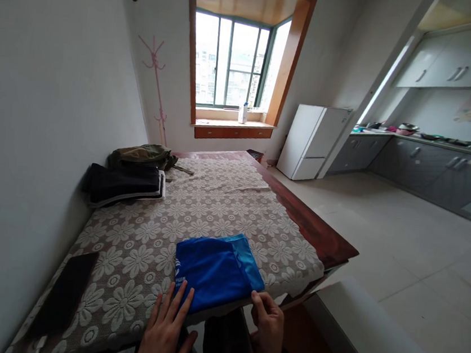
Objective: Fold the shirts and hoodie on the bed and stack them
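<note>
A blue cloth [208, 269], folded into a flat, roughly square shape, lies near the table's front edge. White print shows at its left side, and a lighter blue strip runs along its right side. My left hand [167, 327] is open, palm down, with its fingertips at the cloth's lower left corner. At the lower right corner, my right hand [268, 327] has thumb and index finger pinched on the cloth's edge, the other fingers curled in. What kind of cloth item it is, I cannot tell.
A lace flower tablecloth [133, 255] covers most of the dark red wooden table [318, 231]. On the left lie a black tablet-like slab [64, 293], folded black fabric [124, 183] and an olive bag [142, 156]. A white fridge [314, 140] stands beyond, right of the window.
</note>
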A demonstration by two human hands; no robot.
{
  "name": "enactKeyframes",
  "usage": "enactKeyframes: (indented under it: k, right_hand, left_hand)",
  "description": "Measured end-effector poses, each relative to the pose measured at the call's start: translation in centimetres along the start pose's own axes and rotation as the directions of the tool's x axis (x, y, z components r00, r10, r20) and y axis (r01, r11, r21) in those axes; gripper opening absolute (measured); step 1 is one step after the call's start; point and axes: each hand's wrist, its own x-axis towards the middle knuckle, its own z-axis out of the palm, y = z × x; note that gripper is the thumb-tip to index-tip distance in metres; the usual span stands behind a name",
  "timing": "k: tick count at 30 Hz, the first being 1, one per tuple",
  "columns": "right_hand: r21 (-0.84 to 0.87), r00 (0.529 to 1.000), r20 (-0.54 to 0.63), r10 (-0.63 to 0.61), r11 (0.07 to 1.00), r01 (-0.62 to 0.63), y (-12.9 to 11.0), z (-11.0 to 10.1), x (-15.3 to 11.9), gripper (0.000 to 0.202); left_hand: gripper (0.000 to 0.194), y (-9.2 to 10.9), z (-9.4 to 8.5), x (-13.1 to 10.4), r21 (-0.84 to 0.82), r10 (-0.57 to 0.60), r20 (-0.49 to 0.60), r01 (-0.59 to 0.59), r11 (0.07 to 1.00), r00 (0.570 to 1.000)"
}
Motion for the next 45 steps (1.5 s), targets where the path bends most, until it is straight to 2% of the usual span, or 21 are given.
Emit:
enactKeyframes:
  k: [4, 7, 11, 14, 17, 19, 20, 21, 22, 24, 26, 28, 31, 35, 37, 39, 40, 42, 45]
  right_hand:
    - [0.123, 0.982, 0.144, 0.123, 0.982, -0.141, -0.4, -0.6, 0.1, 0.045]
    - [0.114, 0.972, 0.164, 0.167, 0.976, -0.187, -0.5, -0.5, -0.1, 0.045]
    - [0.062, 0.992, 0.085, 0.097, 0.993, -0.102, -0.1, 0.0, -0.1, 0.046]
    - [0.084, 0.995, 0.064, 0.082, 0.993, -0.088, 0.7, 0.2, 0.0, 0.046]
    - [0.076, 0.997, 0.053, 0.056, 0.995, -0.06, 1.6, 0.2, -0.2, 0.044]
    - [-0.016, 0.998, -0.009, -0.07, 0.997, 0.069, 2.4, -0.1, -0.5, 0.038]
    - [-0.094, 0.982, -0.057, -0.183, 0.98, 0.177, 2.7, -0.4, -0.7, 0.033]
    - [-0.19, 0.942, -0.093, -0.323, 0.934, 0.302, 3.0, -0.7, -0.7, 0.027]
    - [-0.294, 0.875, -0.096, -0.474, 0.854, 0.43, 3.2, -1.0, -0.6, 0.02]
    - [-0.473, 0.708, 0.02, -0.706, 0.617, 0.629, 3.4, -1.9, 0.0, 0.021]
    - [-0.558, 0.588, 0.242, -0.772, 0.385, 0.735, 3.0, -2.6, 1.3, 0.034]
    - [-0.555, 0.525, 0.437, -0.73, 0.24, 0.797, 2.1, -3.2, 2.9, 0.044]
    - [-0.443, 0.438, 0.608, -0.662, 0.175, 0.879, 0.5, -3.7, 4.7, 0.046]
    - [-0.285, 0.32, 0.702, -0.637, 0.16, 0.945, -1.0, -4.5, 5.2, 0.04]
    - [-0.194, 0.241, 0.74, -0.628, 0.144, 0.97, -1.2, -5.0, 5.2, 0.04]
    - [-0.136, 0.174, 0.758, -0.629, 0.108, 0.985, -1.1, -5.4, 5.4, 0.043]
    - [-0.125, 0.15, 0.762, -0.63, 0.084, 0.989, -1.0, -5.5, 5.7, 0.046]
    - [-0.13, 0.128, 0.771, -0.623, 0.043, 0.991, -0.7, -5.6, 6.4, 0.054]
    - [-0.145, 0.128, 0.782, -0.61, 0.021, 0.989, -0.2, -5.5, 7.5, 0.066]
  left_hand:
    - [0.076, 0.1, 0.3, -0.8, -0.061, -0.013, -0.029, 0.011, 0.998, 0.999]
    - [0.061, -0.3, 0.4, -0.9, -0.14, -0.044, -0.053, 0.036, 0.989, 0.998]
    - [0.027, -0.9, 0.3, -0.8, -0.291, -0.183, -0.11, 0.144, 0.946, 0.977]
    - [0.021, -1.1, -0.1, -0.5, -0.362, -0.245, -0.112, 0.19, 0.913, 0.963]
    - [0.018, -1.5, -0.5, -0.3, -0.389, -0.228, -0.14, 0.158, 0.907, 0.964]
    - [0.017, -1.7, -0.7, -0.1, -0.4, -0.21, -0.159, 0.131, 0.907, 0.965]
    - [0.016, -1.8, -0.8, 0.0, -0.406, -0.204, -0.166, 0.122, 0.906, 0.965]
    - [0.016, -1.8, -1.0, 0.0, -0.411, -0.203, -0.169, 0.118, 0.904, 0.965]
    - [0.016, -1.9, -1.1, 0.1, -0.417, -0.203, -0.168, 0.117, 0.901, 0.965]
    - [0.017, -2.0, -1.1, 0.2, -0.424, -0.199, -0.164, 0.113, 0.898, 0.966]
    - [0.016, -2.2, -1.0, 0.2, -0.417, -0.19, -0.171, 0.104, 0.903, 0.967]
    - [0.016, -2.3, -0.9, 0.3, -0.399, -0.171, -0.179, 0.088, 0.913, 0.969]
    - [0.017, -2.3, -0.9, 0.4, -0.38, -0.131, -0.174, 0.056, 0.923, 0.976]
    - [0.02, -2.2, -1.8, 0.0, -0.384, -0.03, -0.173, -0.039, 0.923, 0.985]
    - [0.021, -2.4, -2.4, -0.3, -0.385, 0.054, -0.176, -0.119, 0.915, 0.983]
    - [0.02, -2.6, -2.8, -0.3, -0.357, 0.151, -0.134, -0.19, 0.915, 0.979]
    - [0.03, -2.8, -3.0, -0.2, -0.324, 0.188, -0.092, -0.207, 0.923, 0.978]
    - [0.062, -3.1, -3.1, 0.2, -0.224, 0.209, 0.005, -0.202, 0.953, 0.978]
    - [0.097, -3.4, -3.0, 0.9, -0.076, 0.168, 0.087, -0.161, 0.984, 0.982]
